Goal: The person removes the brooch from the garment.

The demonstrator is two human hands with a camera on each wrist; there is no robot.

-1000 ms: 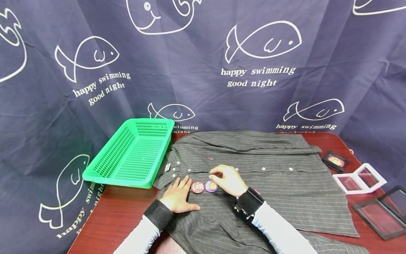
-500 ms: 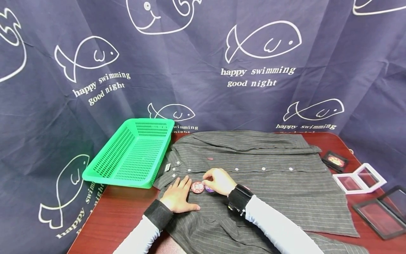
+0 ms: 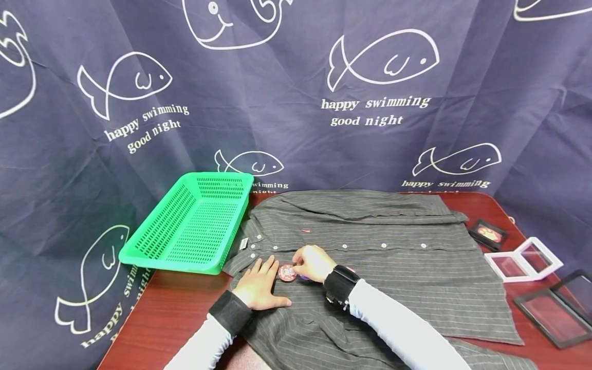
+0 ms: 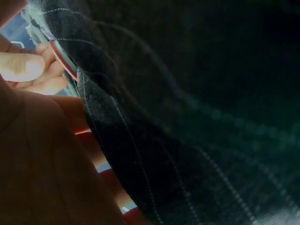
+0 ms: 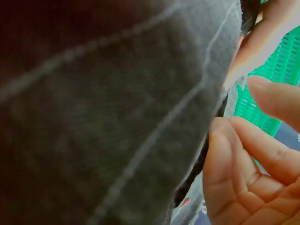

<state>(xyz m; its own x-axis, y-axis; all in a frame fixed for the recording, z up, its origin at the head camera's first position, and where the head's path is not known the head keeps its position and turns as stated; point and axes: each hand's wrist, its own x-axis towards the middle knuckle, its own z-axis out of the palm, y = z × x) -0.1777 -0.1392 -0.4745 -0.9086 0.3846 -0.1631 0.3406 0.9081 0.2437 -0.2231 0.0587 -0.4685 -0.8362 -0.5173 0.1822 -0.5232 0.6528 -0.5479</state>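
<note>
A dark grey pinstriped shirt (image 3: 416,293) lies spread over the table. My left hand (image 3: 256,289) rests flat on it below the collar, fingers spread. Beside those fingers is a round red badge (image 3: 285,274) on the cloth; its edge-on red rim (image 4: 63,60) shows in the left wrist view. My right hand (image 3: 315,263) is bent over the red badge's right side, fingertips right at it. In the right wrist view its thumb (image 5: 276,98) stands apart from the curled fingers (image 5: 222,159). A purple badge (image 3: 303,277) is mostly hidden under the right hand.
A green basket (image 3: 217,268) stands at the table's left. At the right are a black case (image 3: 481,237) with a red round piece, an open white frame case (image 3: 506,277) and an open black one (image 3: 538,321). A fish-print curtain (image 3: 287,128) hangs behind.
My right hand has moved left, from the purple badge's right side to the red badge, covering most of the purple one. The left hand stays in place.
</note>
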